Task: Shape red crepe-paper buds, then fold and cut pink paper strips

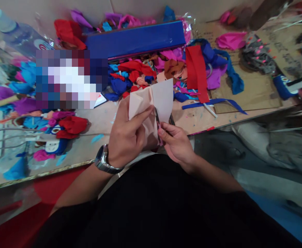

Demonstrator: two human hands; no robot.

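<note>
Paper: one pale peach folded sheet, held up over the table's near edge, in front of my body.
Left hand: my left hand, one watch at its wrist, pinches the sheet's left side, fingers closed on it.
Right hand: my right hand grips one pair of scissors, blades at the sheet's lower edge.
Surface: a scuffed wooden table littered with red, blue, pink and purple scraps, too many to count.
Further out: one long blue box, one red strip, cardboard at right.

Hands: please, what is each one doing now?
Left hand: closed on the folded paper.
Right hand: closed on the scissors, cutting that paper.
</note>
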